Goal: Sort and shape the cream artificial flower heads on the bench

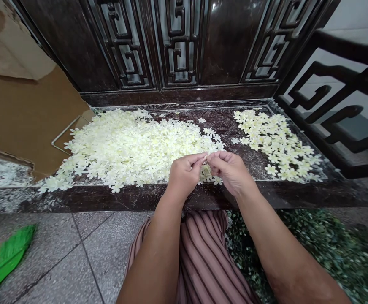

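Head view: green brush (13, 249) on the floor, near left. Cardboard (22, 114) at left, beside the big flower pile (123, 143) covering left and middle of the dark tabletop (108, 202). Left hand (184, 171) over the pile's near right edge, thumb and finger pinching a small pale piece (206, 158), detail unclear. Right hand (231, 169) meets it, pinching the same piece. Thinner flower patch (272, 143) at right; green foliage (329, 249) below, near right.

Head-worn view, looking forward and down, close over dark bench (108, 200)
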A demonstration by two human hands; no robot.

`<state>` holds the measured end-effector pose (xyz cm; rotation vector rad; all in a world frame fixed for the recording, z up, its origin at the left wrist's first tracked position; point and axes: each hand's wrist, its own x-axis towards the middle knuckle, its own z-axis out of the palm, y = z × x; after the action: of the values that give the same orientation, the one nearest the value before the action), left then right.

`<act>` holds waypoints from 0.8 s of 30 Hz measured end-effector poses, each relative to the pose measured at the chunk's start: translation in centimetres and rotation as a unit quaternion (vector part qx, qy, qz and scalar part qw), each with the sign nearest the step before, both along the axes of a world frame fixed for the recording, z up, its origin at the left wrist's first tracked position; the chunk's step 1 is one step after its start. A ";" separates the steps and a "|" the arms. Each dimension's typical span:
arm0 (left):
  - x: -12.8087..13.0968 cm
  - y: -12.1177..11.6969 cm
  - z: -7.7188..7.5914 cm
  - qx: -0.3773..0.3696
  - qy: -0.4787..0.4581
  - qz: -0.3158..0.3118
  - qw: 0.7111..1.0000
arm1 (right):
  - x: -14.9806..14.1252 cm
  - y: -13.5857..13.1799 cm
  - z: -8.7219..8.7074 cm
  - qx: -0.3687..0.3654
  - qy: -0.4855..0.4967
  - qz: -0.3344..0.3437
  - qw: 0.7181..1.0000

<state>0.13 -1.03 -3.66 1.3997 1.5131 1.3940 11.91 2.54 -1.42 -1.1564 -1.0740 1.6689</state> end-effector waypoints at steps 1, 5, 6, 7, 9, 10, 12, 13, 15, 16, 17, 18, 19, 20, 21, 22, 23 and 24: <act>0.0 0.0 0.1 -0.003 -0.009 0.000 1.000 | 0.0 0.0 0.0 0.003 0.005 0.003 1.000; -0.1 0.0 0.2 -0.004 -0.036 -0.002 0.999 | 0.1 0.0 0.3 0.007 0.010 0.016 1.000; -0.1 0.0 0.2 -0.003 -0.042 -0.003 0.999 | 0.1 -0.1 0.3 0.007 0.009 0.018 1.000; -0.1 0.0 0.3 -0.001 -0.047 -0.003 0.999 | 0.1 -0.1 0.4 0.007 0.008 0.019 1.000; -0.1 0.0 0.3 0.000 -0.055 -0.005 0.998 | 0.1 -0.1 0.5 0.007 0.010 0.021 1.000; -0.1 0.0 0.3 0.000 -0.055 -0.007 0.998 | 0.0 -0.1 0.6 0.006 0.010 0.021 1.000; -0.1 0.0 0.3 0.000 -0.047 -0.008 0.999 | 0.0 -0.1 0.6 0.004 0.008 0.018 1.000; -0.2 0.0 0.3 0.002 -0.039 -0.008 0.999 | 0.0 -0.1 0.6 0.004 0.006 0.016 1.000; -0.2 0.0 0.2 0.007 -0.022 -0.007 1.000 | 0.0 -0.1 0.5 0.007 0.002 0.011 1.000; -0.2 -0.1 0.2 0.010 -0.015 -0.006 1.000 | 0.0 -0.1 0.5 0.009 0.001 0.009 1.000; -0.2 -0.1 0.1 0.012 -0.011 -0.005 1.000 | -0.1 -0.1 0.4 0.010 -0.001 0.007 1.000; -0.2 0.0 0.1 0.013 -0.008 -0.005 1.000 | -0.1 0.0 0.3 0.010 -0.002 0.004 1.000; -0.2 0.0 0.1 0.014 -0.007 -0.004 1.000 | -0.1 0.0 0.3 0.010 -0.002 0.002 1.000; -0.2 0.0 0.1 0.014 -0.006 -0.003 1.000 | -0.1 0.0 0.2 0.009 0.000 0.001 1.000; -0.2 0.0 0.1 0.015 -0.006 -0.001 1.000 | -0.1 0.0 0.2 0.009 0.002 0.001 1.000; -0.3 0.0 0.2 0.016 -0.006 -0.001 1.000 | -0.2 0.0 0.2 0.008 0.004 0.003 1.000; -0.3 0.0 0.2 0.017 -0.005 0.000 1.000 | -0.2 0.0 0.3 0.008 0.005 0.004 1.000; -0.3 0.0 0.2 0.017 -0.003 -0.001 1.000 | -0.2 0.0 0.3 0.007 0.004 0.006 1.000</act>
<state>-0.17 -1.07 -3.49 1.4153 1.4896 1.4288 11.74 2.52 -1.10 -1.1355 -1.0887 1.6706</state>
